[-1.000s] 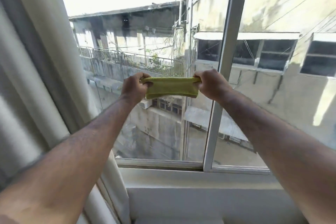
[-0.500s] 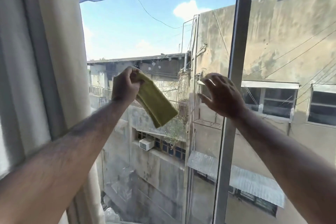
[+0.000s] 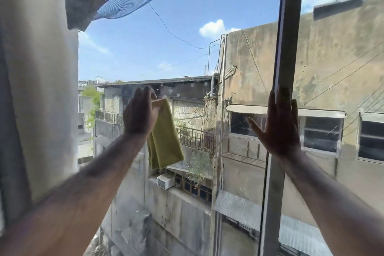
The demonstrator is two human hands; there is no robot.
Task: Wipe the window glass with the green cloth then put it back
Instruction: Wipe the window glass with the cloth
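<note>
My left hand (image 3: 139, 112) is raised in front of the left pane of the window glass (image 3: 166, 52) and grips the top corner of the folded green cloth (image 3: 165, 143), which hangs down from the fingers. The glass near the hand shows pale spots. My right hand (image 3: 278, 129) is open, fingers spread upward, its palm laid flat against the grey vertical window frame (image 3: 287, 48) between the two panes. It holds nothing.
A pale curtain (image 3: 39, 89) hangs along the left side, close to my left arm. Outside the glass are concrete buildings, a blue net at the top and an air-conditioner unit below.
Both hands first held the cloth stretched between them. The right hand let go and moved to the window frame. The left hand rose with the cloth, and the view tilted upward.
</note>
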